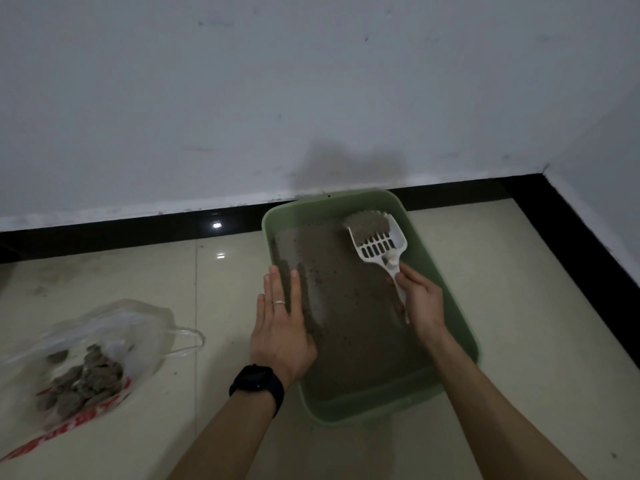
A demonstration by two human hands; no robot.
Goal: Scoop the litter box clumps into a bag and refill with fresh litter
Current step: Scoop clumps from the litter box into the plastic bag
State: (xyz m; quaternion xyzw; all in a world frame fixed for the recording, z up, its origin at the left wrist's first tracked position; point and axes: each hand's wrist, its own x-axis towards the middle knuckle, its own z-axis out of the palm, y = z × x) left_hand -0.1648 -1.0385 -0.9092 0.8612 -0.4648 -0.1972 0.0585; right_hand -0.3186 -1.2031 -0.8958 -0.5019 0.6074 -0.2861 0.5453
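Note:
A green litter box (446, 282) stands on the tiled floor against the wall, holding grey-brown litter (349, 306). My right hand (420, 299) grips the handle of a white slotted scoop (379, 239), whose head at the box's far end carries a heap of litter. My left hand (282, 320), fingers flat and together, rests over the box's left rim; a ring and a black wristwatch are on that arm. A clear plastic bag (86, 362) with red print lies on the floor at the left, holding several grey clumps.
A white wall with a black skirting (173, 226) runs behind the box and turns a corner at the right. Pale glossy floor tiles (519, 341) surround the box and bag.

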